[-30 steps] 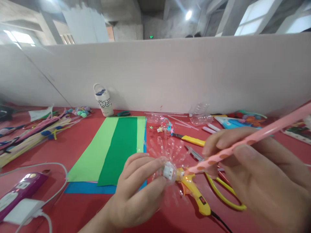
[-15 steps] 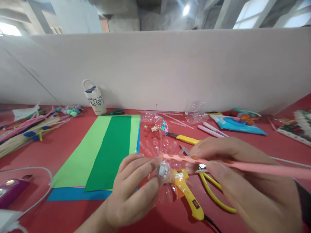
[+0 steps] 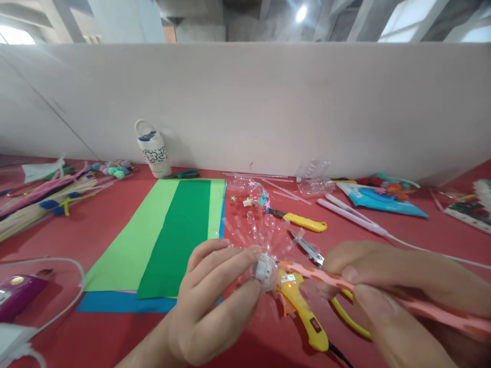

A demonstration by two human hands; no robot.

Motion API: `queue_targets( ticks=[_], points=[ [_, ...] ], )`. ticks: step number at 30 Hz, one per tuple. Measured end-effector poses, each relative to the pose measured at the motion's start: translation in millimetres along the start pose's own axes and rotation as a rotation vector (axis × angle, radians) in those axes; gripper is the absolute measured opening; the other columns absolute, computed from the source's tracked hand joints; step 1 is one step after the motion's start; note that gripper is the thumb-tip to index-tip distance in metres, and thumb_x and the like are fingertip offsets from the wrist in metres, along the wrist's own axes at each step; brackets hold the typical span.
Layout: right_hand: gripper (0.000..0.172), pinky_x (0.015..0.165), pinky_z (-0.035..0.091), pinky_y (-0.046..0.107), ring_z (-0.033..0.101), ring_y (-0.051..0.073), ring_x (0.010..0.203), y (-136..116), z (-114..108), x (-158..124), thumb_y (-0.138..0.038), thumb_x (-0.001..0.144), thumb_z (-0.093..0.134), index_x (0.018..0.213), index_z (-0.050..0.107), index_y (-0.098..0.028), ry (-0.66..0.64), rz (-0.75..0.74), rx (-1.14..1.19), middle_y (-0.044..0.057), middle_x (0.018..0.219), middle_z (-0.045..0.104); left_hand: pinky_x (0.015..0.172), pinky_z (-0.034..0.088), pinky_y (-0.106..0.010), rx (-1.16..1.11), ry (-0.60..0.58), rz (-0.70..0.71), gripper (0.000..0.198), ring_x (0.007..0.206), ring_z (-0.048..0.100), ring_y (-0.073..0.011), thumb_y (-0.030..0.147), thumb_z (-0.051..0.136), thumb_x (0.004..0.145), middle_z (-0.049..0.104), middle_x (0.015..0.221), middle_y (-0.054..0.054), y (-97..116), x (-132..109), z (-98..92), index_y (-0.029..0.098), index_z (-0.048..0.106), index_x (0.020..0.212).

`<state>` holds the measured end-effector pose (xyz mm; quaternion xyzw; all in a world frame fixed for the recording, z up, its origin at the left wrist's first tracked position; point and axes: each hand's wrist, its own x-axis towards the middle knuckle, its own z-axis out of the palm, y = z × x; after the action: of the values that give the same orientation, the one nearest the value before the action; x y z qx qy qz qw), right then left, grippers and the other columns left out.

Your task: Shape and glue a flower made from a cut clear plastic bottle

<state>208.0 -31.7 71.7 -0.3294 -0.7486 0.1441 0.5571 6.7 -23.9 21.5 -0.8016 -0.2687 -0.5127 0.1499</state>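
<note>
My left hand (image 3: 215,296) is closed on a clear plastic piece whose cut strips (image 3: 251,225) fan outward. A small white block (image 3: 264,269) shows at its middle, beside my fingertips. In my right hand (image 3: 399,296) a slim pink pencil (image 3: 307,271) with brownish spots is pinched between thumb and fingers. Its tip points left, close to the right side of the clear piece; whether they touch I cannot tell. Below the pencil lies a yellow glue gun (image 3: 303,312), its small light glowing orange. Yellow-handled pliers (image 3: 351,317) are partly hidden by my right hand.
Green sheets (image 3: 174,240) lie over a blue one on the left. Beyond my hands are a yellow utility knife (image 3: 305,222), a pink straightener-like tool (image 3: 353,214) and a blue packet (image 3: 379,200). A white tumbler (image 3: 154,156) stands by the partition. Pipe cleaners (image 3: 42,204) lie far left.
My right hand has drawn the pencil right and down, so its tip has moved off the clear piece's middle. My left hand keeps its hold. The view has shifted slightly.
</note>
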Motion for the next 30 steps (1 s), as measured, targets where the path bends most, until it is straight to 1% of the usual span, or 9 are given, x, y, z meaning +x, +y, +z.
queue_targets(
  ticks=[2,6,11,15,19,22,26,30],
  points=[
    [0.019,0.043,0.05,0.02,0.063,0.013,0.055,2,1,1,-0.007,0.073,0.056,0.079,0.061,-0.024,0.012,-0.006,-0.002,0.0,0.065,0.066,0.084,0.053,-0.039,-0.008,0.002,-0.016,0.012,0.09,0.066,-0.017,0.004,0.056,0.078,0.071,0.095,-0.011,1,1,-0.6,0.015,0.057,0.083],
    [0.017,0.042,0.05,0.023,0.064,0.015,0.051,2,3,4,-0.009,0.073,0.057,0.076,0.062,-0.026,-0.009,-0.047,-0.013,-0.001,0.062,0.066,0.084,0.053,-0.038,-0.022,0.017,-0.052,0.014,0.086,0.066,-0.0155,0.003,0.059,0.076,0.071,0.094,-0.01,2,3,1.1,0.016,0.056,0.081],
    [0.017,0.048,0.054,0.025,0.067,0.018,0.057,-9,1,3,-0.011,0.075,0.057,0.073,0.062,-0.027,0.0,0.043,-0.127,-0.001,0.061,0.067,0.082,0.054,-0.04,-0.04,0.03,-0.073,0.017,0.084,0.067,-0.0161,0.003,0.06,0.074,0.071,0.094,-0.01,3,4,2.9,0.016,0.055,0.083],
    [0.017,0.048,0.054,0.025,0.067,0.018,0.058,-10,1,2,-0.011,0.076,0.056,0.074,0.061,-0.027,-0.017,0.019,-0.144,-0.001,0.064,0.067,0.083,0.053,-0.041,-0.061,0.017,-0.07,0.02,0.087,0.066,-0.0176,0.001,0.062,0.072,0.07,0.095,-0.011,3,4,1.5,0.015,0.055,0.084],
    [0.019,0.049,0.055,0.025,0.067,0.018,0.059,-8,2,3,-0.009,0.075,0.056,0.076,0.061,-0.027,-0.009,0.009,-0.169,-0.001,0.064,0.067,0.084,0.053,-0.042,-0.068,0.005,-0.071,0.019,0.089,0.066,-0.018,0.001,0.061,0.073,0.07,0.097,-0.011,3,4,0.3,0.015,0.056,0.086],
    [0.019,0.051,0.056,0.027,0.068,0.019,0.059,-7,1,4,-0.009,0.073,0.057,0.076,0.063,-0.027,0.004,-0.023,-0.201,-0.001,0.065,0.068,0.084,0.053,-0.041,-0.059,0.0,-0.072,0.019,0.089,0.066,-0.0176,0.003,0.06,0.075,0.07,0.097,-0.01,3,5,0.4,0.016,0.056,0.087],
    [0.016,0.051,0.056,0.026,0.068,0.018,0.058,-6,0,2,-0.01,0.072,0.059,0.075,0.065,-0.025,-0.002,-0.106,-0.26,0.0,0.065,0.069,0.084,0.053,-0.041,-0.066,0.005,-0.069,0.019,0.087,0.067,-0.0184,0.002,0.06,0.074,0.07,0.095,-0.011,3,5,1.5,0.015,0.056,0.087],
    [0.012,0.057,0.058,0.026,0.068,0.017,0.058,-5,2,-5,-0.016,0.074,0.06,0.072,0.066,-0.025,0.079,-0.194,-0.354,0.0,0.066,0.07,0.084,0.052,-0.042,-0.07,-0.008,-0.085,0.021,0.089,0.066,-0.0196,0.002,0.062,0.072,0.069,0.097,-0.011,1,4,2.9,0.014,0.057,0.088]
  ],
)
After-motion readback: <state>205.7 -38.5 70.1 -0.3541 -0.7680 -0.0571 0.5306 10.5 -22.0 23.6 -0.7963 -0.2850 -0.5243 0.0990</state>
